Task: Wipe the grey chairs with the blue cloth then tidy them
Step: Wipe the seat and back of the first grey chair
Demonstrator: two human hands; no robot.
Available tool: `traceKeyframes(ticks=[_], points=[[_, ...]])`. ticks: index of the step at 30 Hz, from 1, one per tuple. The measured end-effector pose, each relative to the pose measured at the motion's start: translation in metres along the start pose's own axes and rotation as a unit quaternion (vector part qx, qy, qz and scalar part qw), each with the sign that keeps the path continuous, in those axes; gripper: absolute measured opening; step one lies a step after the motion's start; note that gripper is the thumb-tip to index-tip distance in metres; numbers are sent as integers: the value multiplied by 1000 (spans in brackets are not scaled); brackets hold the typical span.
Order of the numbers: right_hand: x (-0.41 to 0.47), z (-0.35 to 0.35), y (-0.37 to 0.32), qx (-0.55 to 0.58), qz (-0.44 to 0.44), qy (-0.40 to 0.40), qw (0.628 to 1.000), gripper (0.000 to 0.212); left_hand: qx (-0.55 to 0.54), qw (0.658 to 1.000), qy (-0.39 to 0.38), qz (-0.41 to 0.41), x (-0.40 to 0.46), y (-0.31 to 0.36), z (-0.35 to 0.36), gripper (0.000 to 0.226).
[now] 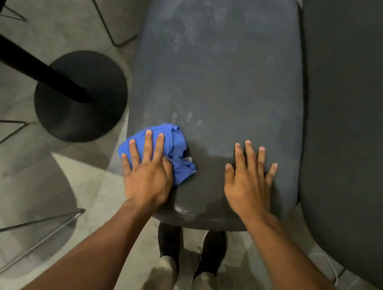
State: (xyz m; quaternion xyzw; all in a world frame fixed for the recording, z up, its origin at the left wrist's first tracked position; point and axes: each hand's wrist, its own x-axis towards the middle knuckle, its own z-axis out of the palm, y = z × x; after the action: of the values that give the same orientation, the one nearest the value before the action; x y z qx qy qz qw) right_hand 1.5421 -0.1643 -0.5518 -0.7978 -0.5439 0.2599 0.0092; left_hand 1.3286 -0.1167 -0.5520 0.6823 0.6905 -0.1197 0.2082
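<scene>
No writing shows anywhere. The left hand [146,175] presses flat, fingers straight, on the crumpled blue cloth [178,153] at the near left edge of the smooth, rounded grey chair [223,73]; the right hand [250,183] lies spread flat on it, beside a darker matte chair [368,124]

The left hand [146,175] covers much of the cloth [176,152]. At right, the second chair [368,124] runs off the frame's edge. The table post [32,68] is cut off upper left. The chair's [223,73] legs are hidden.
</scene>
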Motion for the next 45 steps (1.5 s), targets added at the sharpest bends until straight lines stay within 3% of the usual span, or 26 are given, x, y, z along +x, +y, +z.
traceKeyframes(ticks=[4, 8, 12, 17, 22, 25, 29, 34, 39, 45], points=[[-1, 15, -9, -40, 17, 42, 998, 66, -32, 995, 88, -28, 82, 45, -6, 74], [0, 26, -7, -80, 22, 61, 995, 63, 36, 979, 136, 148, 102, 94, 11, 68], [9, 21, -10, -44, 37, 68, 996, 60, 64, 966, 89, 235, 59, 56, 17, 63], [67, -6, -25, -16, 26, 72, 997, 57, 79, 982, 101, 142, 81, -13, -5, 61], [144, -30, -40, -38, -31, 86, 995, 59, -9, 989, 148, 20, 184, 32, -31, 67], [189, -31, -51, -22, -48, 123, 991, 58, 27, 981, 183, 53, 214, 67, -35, 72], [239, -32, -66, 5, -40, 141, 989, 59, 71, 968, 186, 154, 210, 39, -37, 66], [245, -19, -66, -50, -25, 162, 985, 60, 31, 978, 194, 70, 234, 39, -47, 63], [244, -15, -67, -64, -22, 193, 979, 60, -71, 974, 212, -37, 322, 72, -97, 63], [247, -13, -65, -53, -23, 198, 978, 61, -39, 948, 316, 0, 392, 127, -125, 53]])
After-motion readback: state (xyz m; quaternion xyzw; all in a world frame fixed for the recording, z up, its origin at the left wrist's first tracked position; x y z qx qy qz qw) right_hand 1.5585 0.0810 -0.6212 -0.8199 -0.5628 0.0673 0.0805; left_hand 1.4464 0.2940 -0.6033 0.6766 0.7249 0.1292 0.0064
